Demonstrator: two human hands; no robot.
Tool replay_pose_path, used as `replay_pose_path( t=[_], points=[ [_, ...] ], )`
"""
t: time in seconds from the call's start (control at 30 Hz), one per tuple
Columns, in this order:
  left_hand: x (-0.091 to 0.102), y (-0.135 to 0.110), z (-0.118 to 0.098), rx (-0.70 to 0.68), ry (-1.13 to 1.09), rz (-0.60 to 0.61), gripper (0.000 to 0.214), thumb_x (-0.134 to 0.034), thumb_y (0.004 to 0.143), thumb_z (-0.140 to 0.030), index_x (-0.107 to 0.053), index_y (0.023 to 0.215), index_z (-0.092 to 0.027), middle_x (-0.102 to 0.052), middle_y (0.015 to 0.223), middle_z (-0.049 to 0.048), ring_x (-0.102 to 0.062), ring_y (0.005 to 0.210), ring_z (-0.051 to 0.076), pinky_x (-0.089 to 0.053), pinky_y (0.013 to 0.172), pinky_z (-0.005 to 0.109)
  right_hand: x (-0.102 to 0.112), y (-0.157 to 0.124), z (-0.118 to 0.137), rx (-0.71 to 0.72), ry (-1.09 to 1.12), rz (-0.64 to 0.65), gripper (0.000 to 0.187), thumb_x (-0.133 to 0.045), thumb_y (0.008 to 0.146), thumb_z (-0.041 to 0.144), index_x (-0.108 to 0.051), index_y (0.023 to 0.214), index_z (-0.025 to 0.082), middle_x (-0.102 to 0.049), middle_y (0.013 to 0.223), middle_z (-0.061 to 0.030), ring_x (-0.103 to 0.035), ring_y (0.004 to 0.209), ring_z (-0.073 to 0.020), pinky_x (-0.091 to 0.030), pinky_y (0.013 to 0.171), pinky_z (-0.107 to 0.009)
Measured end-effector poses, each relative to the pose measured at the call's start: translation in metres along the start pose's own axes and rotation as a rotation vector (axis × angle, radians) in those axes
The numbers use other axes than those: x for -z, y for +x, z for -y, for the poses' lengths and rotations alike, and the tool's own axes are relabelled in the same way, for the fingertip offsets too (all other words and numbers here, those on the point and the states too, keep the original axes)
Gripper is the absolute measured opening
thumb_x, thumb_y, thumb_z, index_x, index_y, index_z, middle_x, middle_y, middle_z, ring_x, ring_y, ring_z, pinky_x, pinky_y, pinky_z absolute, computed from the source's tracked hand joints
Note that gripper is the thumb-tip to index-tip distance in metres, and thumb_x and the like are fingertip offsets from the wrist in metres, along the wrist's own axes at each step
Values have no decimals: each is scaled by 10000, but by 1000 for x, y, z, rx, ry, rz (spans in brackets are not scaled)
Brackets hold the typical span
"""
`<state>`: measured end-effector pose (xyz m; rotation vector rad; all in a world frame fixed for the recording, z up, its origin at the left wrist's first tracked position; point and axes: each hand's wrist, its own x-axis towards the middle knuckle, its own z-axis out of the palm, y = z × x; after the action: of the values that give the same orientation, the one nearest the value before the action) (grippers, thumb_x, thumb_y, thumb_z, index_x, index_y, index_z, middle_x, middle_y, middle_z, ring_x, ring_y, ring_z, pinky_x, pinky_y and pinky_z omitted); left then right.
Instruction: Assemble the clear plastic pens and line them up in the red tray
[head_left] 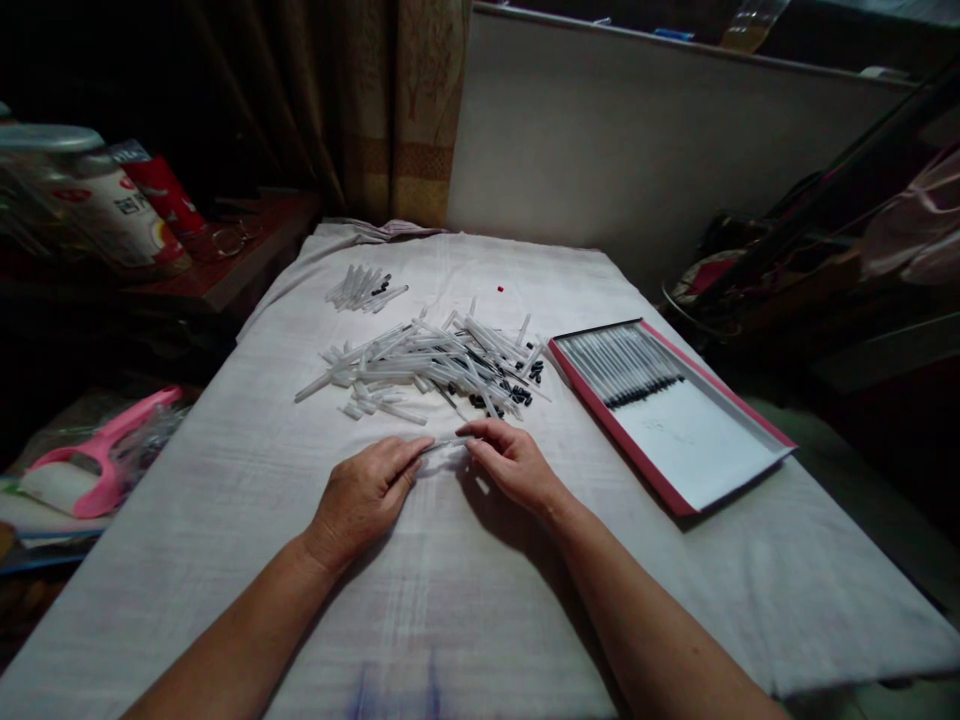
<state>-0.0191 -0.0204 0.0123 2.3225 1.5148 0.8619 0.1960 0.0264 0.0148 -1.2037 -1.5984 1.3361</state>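
Observation:
Between my two hands, a slim clear pen barrel (pixel 448 441) is held level just above the cloth. My left hand (pixel 371 490) pinches its left end with thumb and fingers. The fingertips of my right hand (pixel 510 462) are closed at the other end; any small part in them is hidden. Just beyond lies a loose pile of clear pen barrels (pixel 405 360), with dark thin refills among them. Small black caps (pixel 517 395) cluster at the pile's right side. To the right, a shallow red-edged box (pixel 720 470) holds a row of pens (pixel 622 362) with black ends.
A smaller heap of clear pieces (pixel 356 288) lies at the far left of the cloth-covered table (pixel 225 510). One tiny red piece (pixel 500 289) sits near the back. Left of the table are jars (pixel 112 200) on a wooden surface and a pink tape dispenser (pixel 105 455).

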Motion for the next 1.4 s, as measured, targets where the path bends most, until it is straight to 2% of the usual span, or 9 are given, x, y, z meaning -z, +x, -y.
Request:
replay_pose_path(
  t=[0.1, 0.27, 0.47, 0.67, 0.87, 1.07, 1.27, 1.4],
  points=[
    [1, 0, -1, -5, 20, 16, 328, -474, 942, -299, -646, 1216, -249, -720, 1032, 53, -677, 915, 192, -546, 806, 295, 1, -1, 0, 26, -38, 0, 250, -587, 779, 325, -713, 934, 174, -670, 826, -35, -581, 600, -109, -482, 583, -232],
    [2, 0, -3, -8, 31, 20, 326, -470, 944, -279, -641, 1220, -241, -713, 1021, 54, -670, 910, 196, -537, 793, 298, 4, -1, 1, 19, -62, -15, 273, -563, 796, 335, -711, 954, 168, -658, 782, -33, -584, 609, -128, -480, 590, -249],
    [2, 0, -4, -37, 79, 53, 329, -466, 948, -290, -634, 1230, -266, -708, 942, 44, -656, 841, 187, -518, 730, 278, 2, -2, 2, 140, -121, 39, 228, -578, 816, 298, -740, 937, 193, -711, 895, -55, -632, 824, -172, -496, 759, -291],
    [2, -1, -1, -79, 145, 83, 304, -454, 966, -332, -653, 1167, -219, -729, 921, 55, -670, 837, 203, -516, 728, 294, 6, -3, -1, 37, -65, 203, 269, -599, 808, 314, -751, 988, 185, -734, 803, -28, -634, 673, -148, -507, 658, -270],
    [0, -3, -2, -136, 110, 80, 280, -454, 971, -288, -650, 1151, -198, -738, 953, 57, -684, 864, 187, -538, 753, 293, 8, -4, 0, 104, -151, 216, 239, -581, 834, 267, -749, 974, 171, -742, 788, -35, -658, 684, -149, -516, 681, -262],
    [-4, -3, -3, -139, 120, 85, 277, -460, 968, -266, -640, 1161, -179, -738, 958, 62, -694, 861, 193, -552, 753, 301, 5, -4, -3, 138, -133, 237, 224, -539, 882, 276, -734, 931, 176, -704, 691, -14, -624, 597, -126, -494, 612, -238],
    [-6, 2, -5, -102, 101, 73, 272, -461, 970, -287, -653, 1136, -189, -739, 967, 61, -696, 866, 185, -549, 778, 292, 0, -2, -6, 106, -82, 193, 211, -534, 874, 292, -704, 930, 179, -681, 703, 0, -607, 610, -115, -483, 615, -231],
    [-5, 5, -2, -75, 92, -18, 302, -467, 962, -330, -651, 1147, -179, -733, 1039, 81, -690, 926, 200, -545, 832, 318, 7, 4, -3, 34, 40, 45, 213, -601, 810, 357, -678, 896, 178, -650, 703, 5, -571, 579, -110, -450, 561, -231]
  ],
)
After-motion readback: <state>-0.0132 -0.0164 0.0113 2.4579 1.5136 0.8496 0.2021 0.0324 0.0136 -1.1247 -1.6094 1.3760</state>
